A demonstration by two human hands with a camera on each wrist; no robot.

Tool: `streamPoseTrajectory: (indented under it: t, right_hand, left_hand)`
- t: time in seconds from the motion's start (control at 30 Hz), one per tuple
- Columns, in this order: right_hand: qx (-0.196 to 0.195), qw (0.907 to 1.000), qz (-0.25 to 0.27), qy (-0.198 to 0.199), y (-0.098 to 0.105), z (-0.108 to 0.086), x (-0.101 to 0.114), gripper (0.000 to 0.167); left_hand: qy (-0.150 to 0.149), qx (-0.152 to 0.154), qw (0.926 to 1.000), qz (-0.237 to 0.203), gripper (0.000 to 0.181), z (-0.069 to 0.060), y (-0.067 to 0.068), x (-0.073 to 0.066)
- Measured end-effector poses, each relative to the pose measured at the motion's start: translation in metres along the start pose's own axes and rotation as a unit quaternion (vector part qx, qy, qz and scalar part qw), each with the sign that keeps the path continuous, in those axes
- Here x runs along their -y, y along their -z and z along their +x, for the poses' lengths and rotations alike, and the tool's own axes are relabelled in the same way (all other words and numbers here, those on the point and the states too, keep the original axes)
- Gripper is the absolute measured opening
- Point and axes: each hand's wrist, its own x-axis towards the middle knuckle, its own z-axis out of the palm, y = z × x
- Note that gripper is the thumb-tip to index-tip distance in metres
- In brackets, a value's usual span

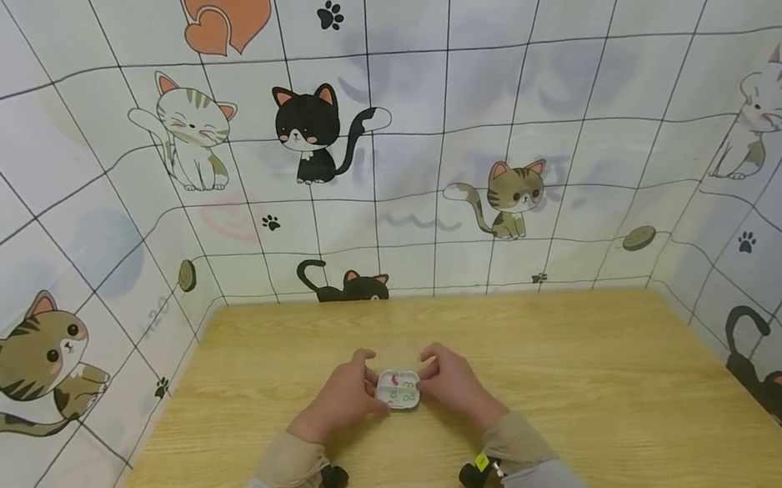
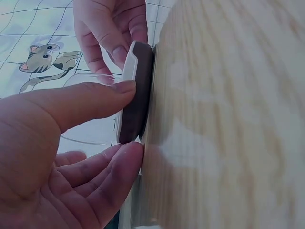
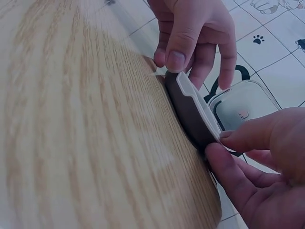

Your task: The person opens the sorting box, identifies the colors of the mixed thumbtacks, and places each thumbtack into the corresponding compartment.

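Observation:
A small pill box (image 1: pixel 398 390) with a white divided tray rests on the wooden table, holding small red, green and yellowish pieces. From the side, its dark brown base (image 2: pixel 138 95) shows below the white rim. Its clear lid (image 3: pixel 245 102) stands raised on the far side. My left hand (image 1: pixel 341 396) pinches the box's left side, thumb on the rim and fingertips low by the base. At the opposite side my right hand (image 1: pixel 456 383) pinches a corner between thumb and index finger (image 3: pixel 226 164). What the tray's pieces are exactly is too small to tell.
The light wooden table (image 1: pixel 579 384) spreads around both hands. White sheets (image 1: pixel 408 106) printed with cats and grid lines enclose it at the back and sides. A small black camera (image 1: pixel 334 478) sits on the left wrist, another (image 1: pixel 475 476) on the right.

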Motion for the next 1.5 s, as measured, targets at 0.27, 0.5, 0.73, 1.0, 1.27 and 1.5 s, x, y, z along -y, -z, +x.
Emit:
streamPoseTrajectory:
  t: [0.27,0.5,0.73,1.0,1.27,1.5]
  right_hand:
    - [0.006,0.9998,0.013,0.011,-0.0025,-0.0006,0.0008,0.039]
    - [0.006,0.9999,0.002,0.016,-0.0019,-0.0011,0.001,0.031]
    - [0.014,0.9978,0.064,-0.006,-0.0038,0.0011,-0.0007,0.02]
    - [0.025,0.9903,0.132,-0.037,-0.0039,0.0019,-0.0002,0.025]
    - [0.028,0.9938,0.106,-0.014,-0.003,0.0017,-0.0005,0.022]
    - [0.031,0.9989,0.014,0.033,0.0001,0.0013,-0.0012,0.025]
  left_hand:
    - [-0.012,0.006,0.9999,-0.002,0.092,0.0001,-0.0001,0.0023]
    - [-0.01,0.003,0.9999,-0.008,0.086,-0.0014,0.0005,0.0004]
    - [-0.007,0.002,1.0,-0.002,0.071,-0.0018,0.0006,-0.0005]
    - [-0.005,0.001,1.0,0.002,0.063,-0.0005,-0.0003,0.0031]
    - [-0.036,0.001,0.9993,0.013,0.05,-0.0015,-0.0006,0.0027]
    - [-0.062,-0.007,0.9972,0.043,0.033,-0.0026,-0.0012,0.0016]
